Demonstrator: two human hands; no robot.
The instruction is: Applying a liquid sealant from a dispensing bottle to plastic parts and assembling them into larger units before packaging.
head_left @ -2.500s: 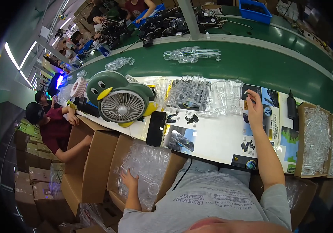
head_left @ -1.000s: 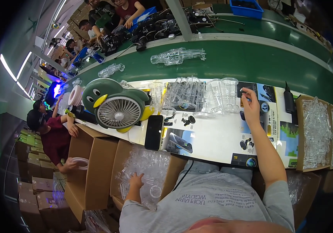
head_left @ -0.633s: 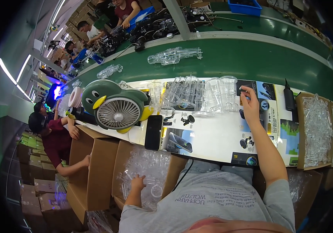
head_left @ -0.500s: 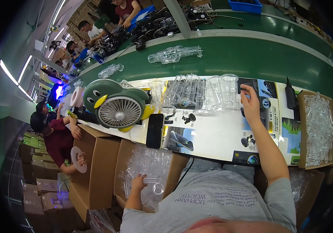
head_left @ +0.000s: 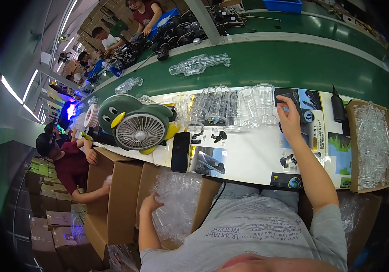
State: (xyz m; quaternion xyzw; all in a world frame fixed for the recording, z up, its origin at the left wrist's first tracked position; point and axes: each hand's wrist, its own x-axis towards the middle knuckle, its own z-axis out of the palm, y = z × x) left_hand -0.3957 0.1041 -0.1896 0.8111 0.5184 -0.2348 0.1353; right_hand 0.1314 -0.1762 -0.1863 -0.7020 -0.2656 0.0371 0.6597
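Observation:
My left hand (head_left: 150, 205) is over the left side of an open cardboard box (head_left: 144, 183), its fingers apart and nothing visible in them. Clear plastic parts (head_left: 176, 195) and thin wrap fill that box. On the table, my right hand (head_left: 288, 119) is open with fingers spread. It sits just right of a row of clear plastic cylinders (head_left: 264, 102), some upright and others lying. I cannot tell whether its fingertips touch the nearest one. More clear tubes (head_left: 221, 103) stand to the left in the same row.
A green penguin-shaped fan (head_left: 135, 122) and a black phone (head_left: 181, 152) occupy the table's left part. At right are a dark bottle (head_left: 338, 105) and a carton of clear parts (head_left: 371, 149). Clear assemblies (head_left: 199, 65) lie on the green belt (head_left: 285, 63). A co-worker (head_left: 69, 167) reaches into another box (head_left: 124, 199).
My left hand has shifted left and slightly up; the clear ringed part beside it no longer shows. My right hand stays nearly in place. The co-worker's hand with a white disc went into their box.

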